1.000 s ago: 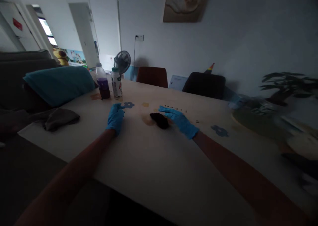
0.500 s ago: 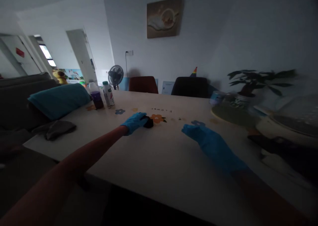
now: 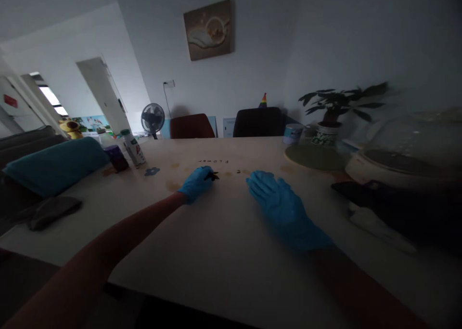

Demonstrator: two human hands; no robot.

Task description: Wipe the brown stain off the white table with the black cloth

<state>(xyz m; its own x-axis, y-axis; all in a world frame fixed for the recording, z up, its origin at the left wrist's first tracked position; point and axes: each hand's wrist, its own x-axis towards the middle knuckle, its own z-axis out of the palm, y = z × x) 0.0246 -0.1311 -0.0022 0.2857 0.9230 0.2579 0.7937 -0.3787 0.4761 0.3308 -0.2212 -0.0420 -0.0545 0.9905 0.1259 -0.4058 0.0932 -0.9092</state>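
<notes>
Left hand (image 3: pixel 196 183) curled over dark cloth (image 3: pixel 211 176); right hand (image 3: pixel 285 208) flat, open, on table (image 3: pixel 224 252).

Both the left hand (image 3: pixel 197 183) and right hand (image 3: pixel 285 208) wear blue gloves; forearms are sleeveless.

Both gloves are bright blue — the left hand (image 3: pixel 197 183) and the right hand (image 3: pixel 285 208) alike. At the left fingertips shows a small black scrap (image 3: pixel 212 176). The tablecloth (image 3: pixel 224 232) is pale cream, printed with a blue flower (image 3: pixel 152 171) at ten o'clock, faded yellow-brown blots and dark lettering. Further toward nine o'clock lie a teal cushion (image 3: pixel 54 167) and a grey cloth (image 3: pixel 54 212) — beside them a bottle (image 3: pixel 116 155) with a purple label.
</notes>
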